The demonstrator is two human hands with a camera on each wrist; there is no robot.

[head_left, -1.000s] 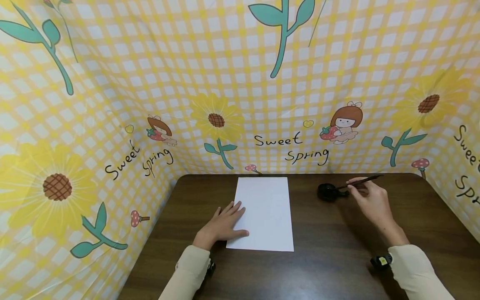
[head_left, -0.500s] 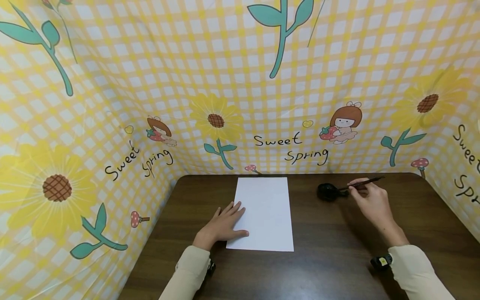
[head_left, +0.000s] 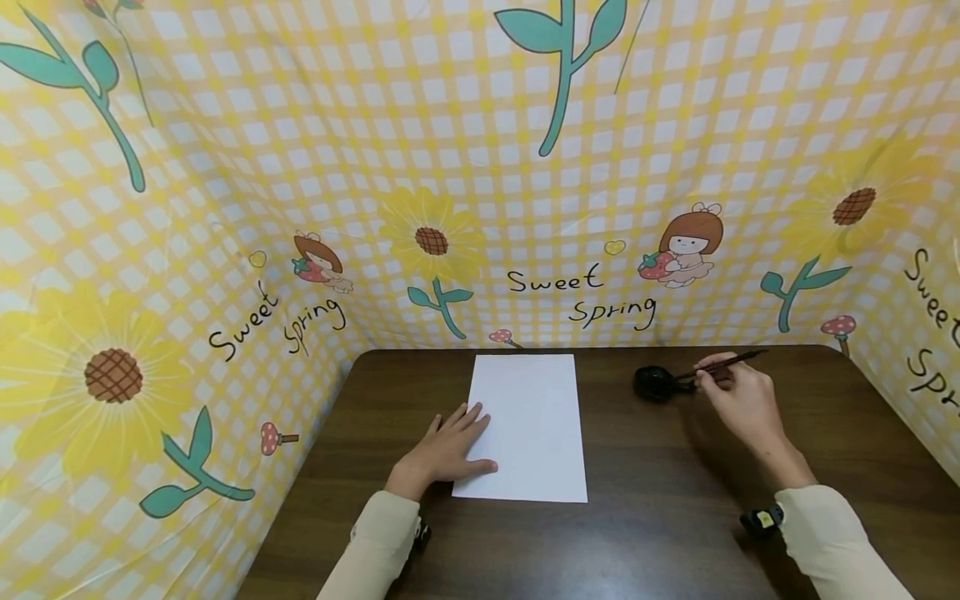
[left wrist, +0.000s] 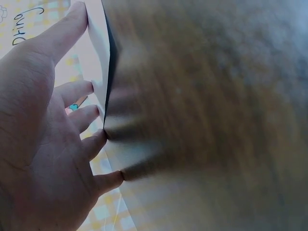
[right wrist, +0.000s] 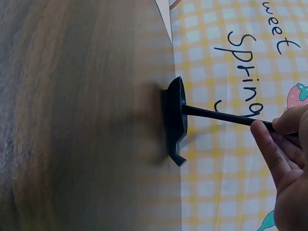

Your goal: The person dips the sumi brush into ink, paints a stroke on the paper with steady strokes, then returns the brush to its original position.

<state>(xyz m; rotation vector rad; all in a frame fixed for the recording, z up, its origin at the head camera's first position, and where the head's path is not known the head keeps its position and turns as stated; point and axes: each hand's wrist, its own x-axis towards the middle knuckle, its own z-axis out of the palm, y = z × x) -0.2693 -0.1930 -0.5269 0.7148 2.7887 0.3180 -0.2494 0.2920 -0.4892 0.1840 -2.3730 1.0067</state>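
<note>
A white sheet of paper (head_left: 532, 425) lies on the table, and my left hand (head_left: 442, 450) rests spread on its left side. In the left wrist view, the fingertips (left wrist: 98, 139) of that hand touch down along the sheet's edge. My right hand (head_left: 742, 404) pinches a slim dark writing brush (head_left: 723, 364) between thumb and fingers, its handle slanting up to the right. The brush's lower end reaches into a small black ink dish (head_left: 654, 384) with a short spout-like end. In the right wrist view, the rim of the dish (right wrist: 175, 113) hides the brush tip.
The dark brown wooden table (head_left: 600, 550) has rounded far corners. A yellow checked cloth (head_left: 480, 167) with flowers and lettering rises behind it and at both sides. Each wrist wears a small black device, such as the right wrist camera (head_left: 762, 522).
The brush handle has tilted slightly in my right hand while its lower end stays at the dish. My left hand and the paper have not moved.
</note>
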